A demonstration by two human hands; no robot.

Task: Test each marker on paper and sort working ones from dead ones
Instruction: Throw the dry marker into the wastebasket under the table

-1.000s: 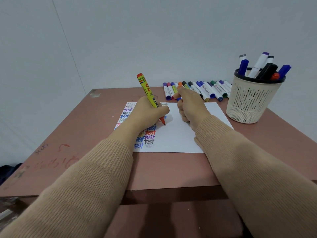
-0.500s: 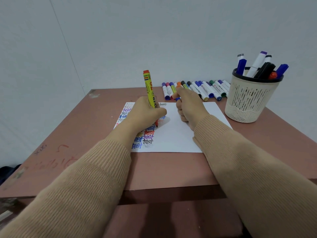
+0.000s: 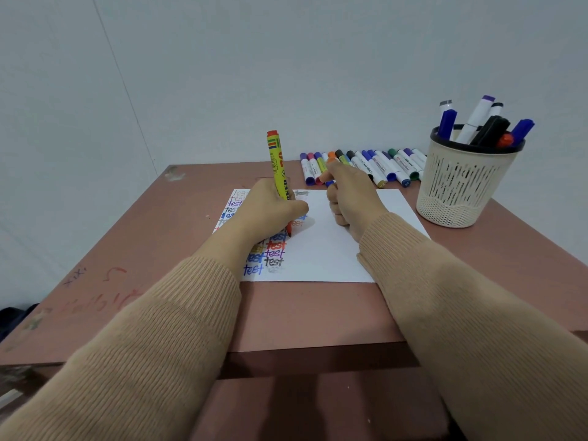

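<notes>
The left hand (image 3: 270,208) grips a yellow marker (image 3: 277,167), with the fingers closed tightly around its lower part. The marker stands almost upright, and its red tip comes out below the hand and touches the white paper (image 3: 327,256). Under this hand and near its wrist I see 2 columns of the word "test" in several colours. The right hand (image 3: 350,195) rests on the paper just beside the left one. Its fingers are curled, but I cannot tell if they hold something. Just behind the right hand lies a row of markers (image 3: 375,167) on the brown table (image 3: 143,249). To the right of that hand stands a cream basket (image 3: 455,192) with more markers upright in it.
</notes>
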